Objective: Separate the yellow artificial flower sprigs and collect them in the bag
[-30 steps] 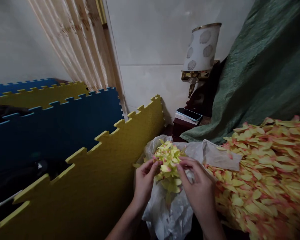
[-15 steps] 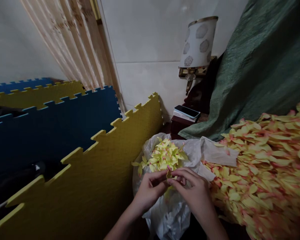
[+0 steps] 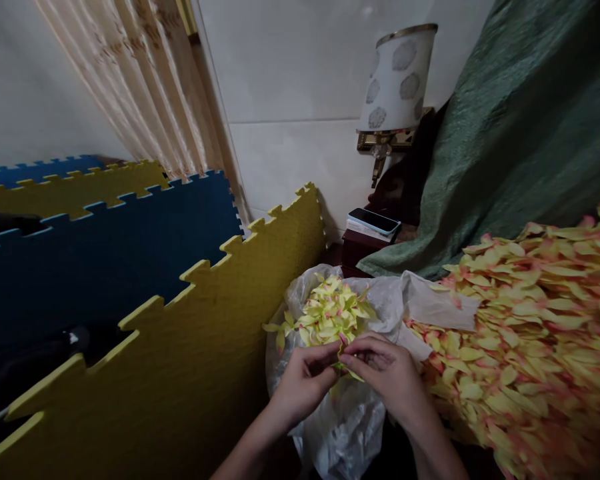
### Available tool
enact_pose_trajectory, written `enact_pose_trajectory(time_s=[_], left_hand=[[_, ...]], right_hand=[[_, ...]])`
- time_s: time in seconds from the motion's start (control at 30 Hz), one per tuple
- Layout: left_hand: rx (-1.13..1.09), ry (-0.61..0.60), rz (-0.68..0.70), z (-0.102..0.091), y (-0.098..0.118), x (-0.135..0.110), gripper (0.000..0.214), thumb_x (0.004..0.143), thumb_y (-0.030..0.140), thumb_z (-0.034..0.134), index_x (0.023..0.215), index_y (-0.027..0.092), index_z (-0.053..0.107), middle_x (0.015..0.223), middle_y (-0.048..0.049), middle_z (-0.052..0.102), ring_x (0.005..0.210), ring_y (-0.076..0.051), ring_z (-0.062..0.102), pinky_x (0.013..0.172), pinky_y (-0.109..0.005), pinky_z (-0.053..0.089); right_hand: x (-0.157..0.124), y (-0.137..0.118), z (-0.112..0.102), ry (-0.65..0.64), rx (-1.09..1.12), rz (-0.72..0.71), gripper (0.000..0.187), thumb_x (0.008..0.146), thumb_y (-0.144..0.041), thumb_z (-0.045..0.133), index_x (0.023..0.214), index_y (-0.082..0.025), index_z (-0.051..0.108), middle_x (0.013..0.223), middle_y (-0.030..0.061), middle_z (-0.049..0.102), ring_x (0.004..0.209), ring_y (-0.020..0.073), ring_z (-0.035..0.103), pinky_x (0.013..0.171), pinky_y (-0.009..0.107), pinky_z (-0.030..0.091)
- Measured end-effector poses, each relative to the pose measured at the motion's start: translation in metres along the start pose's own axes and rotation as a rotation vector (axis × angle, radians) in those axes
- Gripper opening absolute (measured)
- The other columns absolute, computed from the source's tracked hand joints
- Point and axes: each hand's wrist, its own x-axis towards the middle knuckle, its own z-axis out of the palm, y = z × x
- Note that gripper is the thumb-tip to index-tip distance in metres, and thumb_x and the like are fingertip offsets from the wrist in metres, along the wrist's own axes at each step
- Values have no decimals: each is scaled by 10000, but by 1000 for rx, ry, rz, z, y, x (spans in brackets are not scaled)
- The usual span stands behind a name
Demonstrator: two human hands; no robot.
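Note:
My left hand (image 3: 305,383) and my right hand (image 3: 385,370) meet over a clear plastic bag (image 3: 347,427), fingertips pinched together on a small yellow-green artificial petal piece (image 3: 341,348) with a pink tip. Fingers hide most of that piece. Just beyond my hands, a heap of yellow-green artificial flowers (image 3: 333,307) with pink touches lies in the bag's opening. To the right spreads a large pile of yellow petals with pink-orange edges (image 3: 535,333).
A yellow foam mat (image 3: 220,333) stands on edge at my left, with a blue mat (image 3: 130,247) behind it. A phone (image 3: 375,220) rests on a box on dark furniture. Green cloth (image 3: 495,153) hangs behind the petals; a wall lamp (image 3: 397,83) is above.
My right hand's fingers have shifted slightly on the petal piece, and my hands are a little lower. More yellow-green shows beneath the fingertips. The view has tilted very slightly.

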Motion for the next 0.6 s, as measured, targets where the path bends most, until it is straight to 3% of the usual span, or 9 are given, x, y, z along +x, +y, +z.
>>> enact_pose_trajectory(time_s=[0.17,0.33,0.47,0.6], left_hand=[[-11,92,9,0,-8,2,317,629,186,771,945,180,789,1054,-117,759,1073,-321,667,1053,-511,406],[-59,160,-4,1,-12,2,332,587,195,818,918,187,796,1009,-113,772,1025,-306,687,1045,-482,423],[-132,154,-86,-4,-15,3,351,596,303,848,914,162,799,910,-119,786,912,-280,712,928,-409,506],[-70,36,-89,-7,-19,7,357,662,387,820,939,164,795,876,-96,784,842,-220,702,837,-313,518]], right_hand=[[-9,-5,10,77,-312,-166,96,852,-194,598,815,-186,687,792,40,655,668,155,624,584,252,510],[-21,-10,23,162,-592,-407,164,904,-90,492,940,-177,626,894,68,653,848,195,632,777,327,501],[-22,-5,24,213,-513,-345,132,888,-93,503,849,-195,576,855,45,628,825,180,610,751,303,485],[-23,1,23,216,-361,-257,119,900,-151,495,825,-209,568,828,26,602,810,166,599,736,277,474]])
